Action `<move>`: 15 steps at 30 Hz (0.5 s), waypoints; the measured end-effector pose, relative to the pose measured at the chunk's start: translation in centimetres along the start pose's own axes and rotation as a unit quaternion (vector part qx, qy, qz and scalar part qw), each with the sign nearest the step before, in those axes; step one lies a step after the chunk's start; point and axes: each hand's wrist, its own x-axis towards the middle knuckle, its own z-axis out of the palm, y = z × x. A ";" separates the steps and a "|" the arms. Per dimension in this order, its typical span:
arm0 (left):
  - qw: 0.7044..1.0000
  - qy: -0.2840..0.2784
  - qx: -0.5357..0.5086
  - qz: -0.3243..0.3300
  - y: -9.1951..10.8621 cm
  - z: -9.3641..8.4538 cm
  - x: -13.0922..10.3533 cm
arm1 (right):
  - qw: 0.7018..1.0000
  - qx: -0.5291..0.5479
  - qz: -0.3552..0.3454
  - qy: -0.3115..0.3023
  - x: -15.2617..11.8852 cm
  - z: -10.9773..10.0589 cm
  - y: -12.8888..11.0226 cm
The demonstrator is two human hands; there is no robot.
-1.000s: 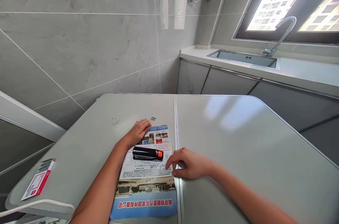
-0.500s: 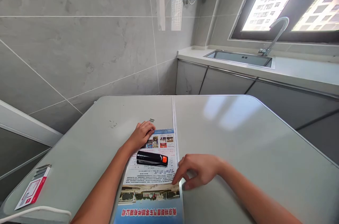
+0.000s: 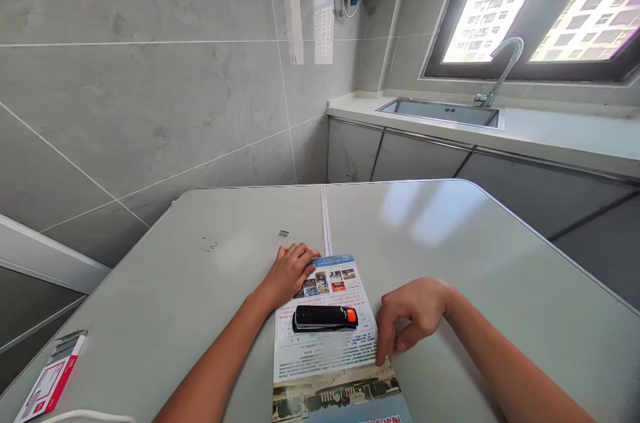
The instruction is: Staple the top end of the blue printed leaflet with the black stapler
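Observation:
A printed leaflet [image 3: 325, 360] lies on the table, with a black stapler [image 3: 320, 318] with an orange-red end resting across it. My left hand [image 3: 291, 271] rests on the leaflet's far left corner, its fingers bent close together over the edge. At the leaflet's right edge, my right hand [image 3: 413, 316] touches the paper with fingertips curled down; whether it pinches the edge is hard to tell. Beyond my left hand lie small strips of staples [image 3: 283, 233].
Loose staples [image 3: 210, 245] are scattered on the left half of the table [image 3: 500, 263]. A red and white packet [image 3: 53, 376] and a white cable [image 3: 90, 416] lie at the near left. A sink counter [image 3: 540, 133] stands behind.
The leaflet and the stapler on it have shifted right and turned slightly, and both my hands have moved right with them. The view has shifted a little.

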 end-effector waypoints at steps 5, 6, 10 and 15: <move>1.000 -0.008 0.008 0.015 -0.8 -0.7 -0.6 | 1.000 -0.012 -0.013 -0.009 -0.4 0.0 0.0; 1.000 -0.015 0.010 0.025 -1.0 -0.9 -0.7 | 1.000 -0.020 -0.014 -0.010 -0.4 -0.1 -0.1; 0.998 -0.037 0.018 0.054 -1.2 -1.2 -1.0 | 0.998 -0.028 0.002 0.061 -0.6 -0.4 -0.2; 0.996 -0.048 0.031 0.063 -0.9 -1.1 -0.9 | 0.984 0.005 0.041 0.171 -0.8 -0.8 0.9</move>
